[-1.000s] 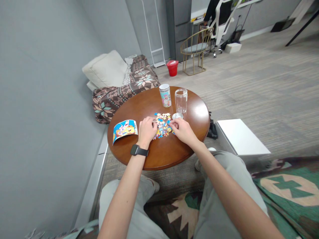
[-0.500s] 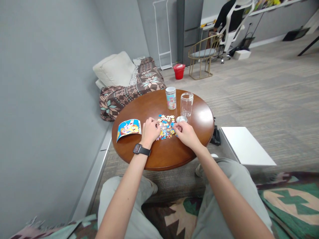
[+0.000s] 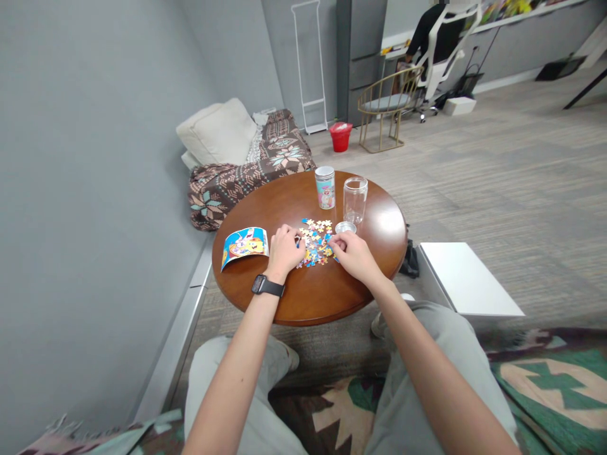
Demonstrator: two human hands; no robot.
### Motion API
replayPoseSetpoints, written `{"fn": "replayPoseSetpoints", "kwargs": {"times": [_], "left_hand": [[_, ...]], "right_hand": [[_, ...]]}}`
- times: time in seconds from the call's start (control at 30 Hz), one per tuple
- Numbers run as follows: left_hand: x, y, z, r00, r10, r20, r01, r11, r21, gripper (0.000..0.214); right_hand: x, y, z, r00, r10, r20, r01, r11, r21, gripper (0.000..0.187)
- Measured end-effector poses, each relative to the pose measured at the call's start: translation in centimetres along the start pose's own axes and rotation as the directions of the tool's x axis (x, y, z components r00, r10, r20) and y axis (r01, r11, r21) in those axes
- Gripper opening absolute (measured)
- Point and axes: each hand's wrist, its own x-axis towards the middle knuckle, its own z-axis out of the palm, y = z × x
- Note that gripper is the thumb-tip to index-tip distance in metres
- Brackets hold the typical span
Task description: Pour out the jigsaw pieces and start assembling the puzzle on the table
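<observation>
A loose heap of small jigsaw puzzle pieces (image 3: 314,250), blue, yellow and pale, lies spread on the round wooden table (image 3: 303,303). My left hand (image 3: 286,248), with a black watch on its wrist, rests at the heap's left edge. Its fingers curl in towards the thumb, and what they hold is hidden. At the right edge, my right hand (image 3: 352,251) pinches thumb and forefinger together on what looks like a puzzle piece, mostly covered by the fingertips. Left of the hands lies a curved picture sheet (image 3: 245,245) with a bright cartoon print.
Behind the heap stand a printed can (image 3: 325,188) and a clear jar (image 3: 355,200), with a silvery lid (image 3: 346,227) before the jar. A patterned couch (image 3: 251,177) adjoins the table's far left. A white box (image 3: 469,278) is right; a person (image 3: 429,31) sits far back.
My left fingers have shifted slightly, and the gap between thumb and forefinger looks smaller. The right hand stays almost still in its pinch. The can, jar and sheet are unmoved.
</observation>
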Motion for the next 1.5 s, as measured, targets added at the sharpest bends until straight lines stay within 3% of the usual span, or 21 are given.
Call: {"fn": "replayPoseSetpoints", "kwargs": {"times": [0.37,0.7,0.87,1.13,1.3,1.5], "left_hand": [[-0.1,0.1,0.1,1.000,0.019,-0.001,-0.019,0.999,-0.045,0.004],[0.3,-0.3,-0.2,0.990,0.099,-0.098,-0.121,0.958,-0.261,0.005],[0.1,0.1,-0.7,0.976,0.158,-0.147,-0.176,0.977,-0.121,0.006],[0.1,0.1,-0.4,0.991,0.102,-0.088,-0.110,0.991,-0.081,0.019],[0.1,0.4,0.1,0.986,0.164,0.038,-0.164,0.986,-0.004,0.031],[0.1,0.4,0.2,0.985,0.169,0.045,-0.167,0.985,-0.037,0.019]], "right_hand": [[0.0,-0.2,-0.1,1.000,0.007,0.002,-0.007,1.000,-0.014,0.011],[0.0,-0.1,-0.1,1.000,0.014,-0.004,-0.014,1.000,-0.006,0.010],[0.0,0.0,0.0,1.000,0.001,-0.003,-0.001,1.000,-0.002,0.011],[0.0,0.1,0.0,1.000,0.005,0.007,-0.005,1.000,-0.013,0.011],[0.1,-0.1,-0.1,1.000,0.017,0.011,-0.016,1.000,-0.008,0.012],[0.1,-0.1,-0.1,1.000,0.014,0.015,-0.014,1.000,-0.005,0.012]]}}
